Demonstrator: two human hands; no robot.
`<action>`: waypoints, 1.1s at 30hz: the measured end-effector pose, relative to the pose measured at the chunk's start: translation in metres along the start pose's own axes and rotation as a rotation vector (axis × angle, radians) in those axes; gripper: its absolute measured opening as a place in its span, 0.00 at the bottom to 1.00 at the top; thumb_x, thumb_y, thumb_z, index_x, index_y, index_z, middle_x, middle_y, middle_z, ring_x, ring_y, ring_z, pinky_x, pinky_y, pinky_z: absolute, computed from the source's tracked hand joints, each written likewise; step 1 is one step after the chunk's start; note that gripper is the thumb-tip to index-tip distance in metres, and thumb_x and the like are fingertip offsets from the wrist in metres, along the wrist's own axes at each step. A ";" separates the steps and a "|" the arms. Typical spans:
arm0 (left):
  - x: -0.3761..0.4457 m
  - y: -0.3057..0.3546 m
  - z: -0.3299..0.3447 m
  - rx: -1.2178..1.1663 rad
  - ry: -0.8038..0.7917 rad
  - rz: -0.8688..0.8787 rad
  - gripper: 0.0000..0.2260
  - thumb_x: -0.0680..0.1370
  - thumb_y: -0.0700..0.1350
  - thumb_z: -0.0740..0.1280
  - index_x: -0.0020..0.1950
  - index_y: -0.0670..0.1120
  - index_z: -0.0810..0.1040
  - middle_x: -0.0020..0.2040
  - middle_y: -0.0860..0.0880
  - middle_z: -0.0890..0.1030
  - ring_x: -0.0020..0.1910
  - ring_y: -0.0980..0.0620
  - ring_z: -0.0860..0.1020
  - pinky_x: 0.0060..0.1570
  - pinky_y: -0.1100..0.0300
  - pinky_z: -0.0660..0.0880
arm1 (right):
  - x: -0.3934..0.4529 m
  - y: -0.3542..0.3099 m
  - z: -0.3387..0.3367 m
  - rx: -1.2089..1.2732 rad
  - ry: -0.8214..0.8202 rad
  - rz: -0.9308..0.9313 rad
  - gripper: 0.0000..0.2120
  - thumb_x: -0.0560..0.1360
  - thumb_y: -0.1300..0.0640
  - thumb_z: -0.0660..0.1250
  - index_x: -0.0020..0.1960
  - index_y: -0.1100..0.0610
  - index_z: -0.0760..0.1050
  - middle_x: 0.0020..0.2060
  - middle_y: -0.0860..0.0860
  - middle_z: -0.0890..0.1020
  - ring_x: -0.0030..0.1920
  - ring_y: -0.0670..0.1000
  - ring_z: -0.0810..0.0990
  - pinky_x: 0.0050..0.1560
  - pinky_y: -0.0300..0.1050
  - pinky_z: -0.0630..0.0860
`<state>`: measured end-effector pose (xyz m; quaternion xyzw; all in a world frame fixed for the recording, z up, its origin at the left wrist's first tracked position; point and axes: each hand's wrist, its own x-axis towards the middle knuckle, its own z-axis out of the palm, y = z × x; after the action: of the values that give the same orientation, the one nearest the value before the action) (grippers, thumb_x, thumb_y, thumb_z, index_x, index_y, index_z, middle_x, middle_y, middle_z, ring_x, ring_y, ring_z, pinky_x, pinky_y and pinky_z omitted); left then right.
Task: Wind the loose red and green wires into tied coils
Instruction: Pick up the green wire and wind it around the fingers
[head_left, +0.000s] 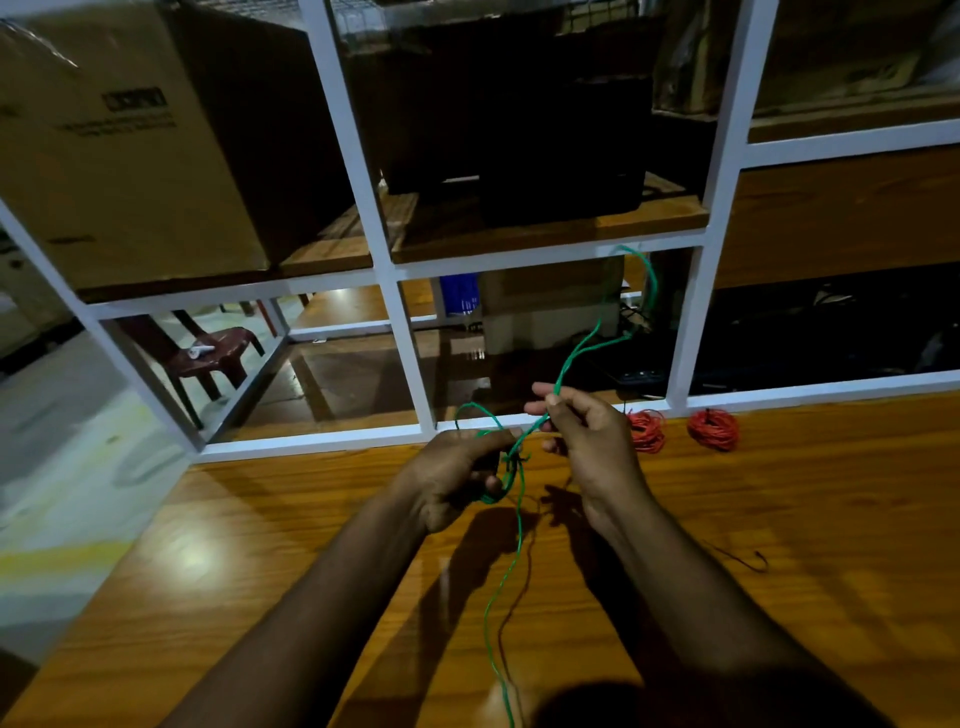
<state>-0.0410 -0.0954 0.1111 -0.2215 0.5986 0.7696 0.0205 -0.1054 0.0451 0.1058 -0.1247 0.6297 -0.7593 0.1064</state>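
Now the grip is shared between two hands, and both are closed on the same thin green plastic-coated wire (563, 364). The right hand (587, 441) pinches the wire between thumb and first fingers, at the place where the strand comes down from the tall open loop that rises up and to the right in front of the white shelf frame (696, 322). The left hand (452, 478) has its fingers curled around a small bundle of green turns (501, 486), held just above the glossy wooden counter (260, 571); how many turns are in it, I cannot tell.

Between the two hands the wire runs on a short slanted line, from lower left at the bundle to upper right at the pinch. So the free length lies up and to the right of the right hand, and its long axis goes away from the person. A second tail (498, 597) hangs from the left hand down toward the near edge of the counter.

I judge that the next turn depends on the right hand, which is nearer to the loose loop, bringing it down over the bundle.

Two small wound coils of red wire (711, 428) lie on the counter beyond the right hand, near the shelf frame and apart from each other; the left one is partly hidden by that hand.
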 end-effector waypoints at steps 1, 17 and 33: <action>0.000 -0.002 0.003 0.061 0.023 0.050 0.07 0.76 0.44 0.73 0.43 0.44 0.77 0.29 0.52 0.69 0.25 0.57 0.65 0.25 0.64 0.67 | 0.000 0.001 0.002 -0.003 0.004 0.016 0.10 0.81 0.55 0.65 0.60 0.54 0.81 0.50 0.48 0.84 0.38 0.43 0.79 0.38 0.37 0.76; -0.006 0.005 0.007 0.372 0.101 0.364 0.08 0.81 0.45 0.67 0.49 0.40 0.81 0.34 0.53 0.78 0.31 0.60 0.74 0.32 0.65 0.71 | 0.004 0.005 0.005 0.153 -0.057 0.204 0.14 0.77 0.65 0.70 0.62 0.61 0.78 0.48 0.56 0.85 0.44 0.49 0.83 0.43 0.38 0.80; -0.043 0.096 -0.064 -0.608 0.200 0.167 0.05 0.75 0.41 0.73 0.48 0.43 0.80 0.40 0.49 0.80 0.31 0.59 0.74 0.32 0.71 0.75 | 0.016 0.112 -0.091 -0.692 0.427 0.357 0.06 0.78 0.62 0.68 0.45 0.59 0.83 0.42 0.59 0.85 0.43 0.61 0.84 0.46 0.53 0.82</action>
<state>-0.0107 -0.1725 0.2025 -0.2419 0.3565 0.8865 -0.1687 -0.1494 0.1041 -0.0195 0.1172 0.8664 -0.4823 0.0554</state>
